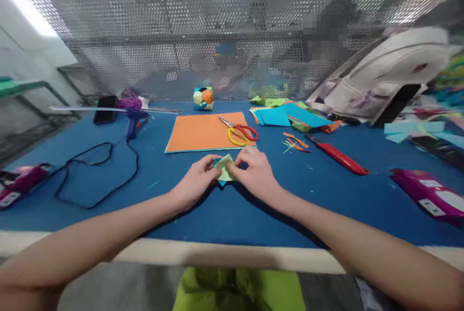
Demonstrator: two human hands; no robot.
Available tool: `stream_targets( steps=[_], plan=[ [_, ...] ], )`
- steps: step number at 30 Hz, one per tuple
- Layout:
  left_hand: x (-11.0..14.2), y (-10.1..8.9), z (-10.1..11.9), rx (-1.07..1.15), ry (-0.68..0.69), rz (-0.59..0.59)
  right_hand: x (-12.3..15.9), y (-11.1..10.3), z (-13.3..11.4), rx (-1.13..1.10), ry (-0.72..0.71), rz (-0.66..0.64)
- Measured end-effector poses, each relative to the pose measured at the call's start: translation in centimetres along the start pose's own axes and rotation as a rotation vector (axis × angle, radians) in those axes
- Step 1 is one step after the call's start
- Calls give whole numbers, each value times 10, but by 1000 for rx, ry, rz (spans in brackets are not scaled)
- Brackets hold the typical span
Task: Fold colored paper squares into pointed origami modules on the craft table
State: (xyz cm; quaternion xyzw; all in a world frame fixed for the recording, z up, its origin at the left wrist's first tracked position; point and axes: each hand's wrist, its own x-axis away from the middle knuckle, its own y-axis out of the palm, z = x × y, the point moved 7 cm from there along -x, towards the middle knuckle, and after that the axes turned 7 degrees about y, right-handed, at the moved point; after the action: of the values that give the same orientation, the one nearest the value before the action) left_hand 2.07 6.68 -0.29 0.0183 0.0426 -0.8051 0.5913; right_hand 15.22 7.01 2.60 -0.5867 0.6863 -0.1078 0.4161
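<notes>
Between my two hands is a small piece of folded paper [226, 168], pale green on top with blue-green showing at its left side and lower tip. My left hand [197, 178] pinches its left edge between thumb and fingers. On the other side my right hand [256, 171] grips the right edge, thumb pressed on the green face. Both hands are just over the blue tabletop, close to the stack of orange paper [203, 133]. Scissors [239, 132] with red and yellow handles lie on the stack's right part, blades pointing up-left.
A folded paper ball [203, 98] sits at the back. Blue and green sheets [293, 115], paper scraps [294, 142] and a red-handled cutter [340, 156] lie right. A glue gun [132, 122] with a looping black cord is left. A white backpack [387, 74] stands back right.
</notes>
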Motion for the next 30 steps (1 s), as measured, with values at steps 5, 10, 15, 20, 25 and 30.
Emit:
stream_targets(
  steps=[5, 10, 15, 20, 25, 30],
  plan=[
    [-2, -4, 1, 19, 1, 36, 2, -3, -4, -70, -24, 6],
    [-2, -5, 3, 6, 6, 42, 2, 5, 6, -344, 173, -151],
    [-1, -4, 7, -38, 2, 56, 3, 9, 5, -356, 189, -208],
    [-1, -5, 3, -18, -42, 82, 4, 3, 1, -314, 134, -116],
    [-3, -10, -1, -41, 4, 94, 7, 3, -5, -315, 107, -157],
    [-4, -18, 4, -212, 56, 138, 8, 3, -8, -294, 88, -217]
  ],
)
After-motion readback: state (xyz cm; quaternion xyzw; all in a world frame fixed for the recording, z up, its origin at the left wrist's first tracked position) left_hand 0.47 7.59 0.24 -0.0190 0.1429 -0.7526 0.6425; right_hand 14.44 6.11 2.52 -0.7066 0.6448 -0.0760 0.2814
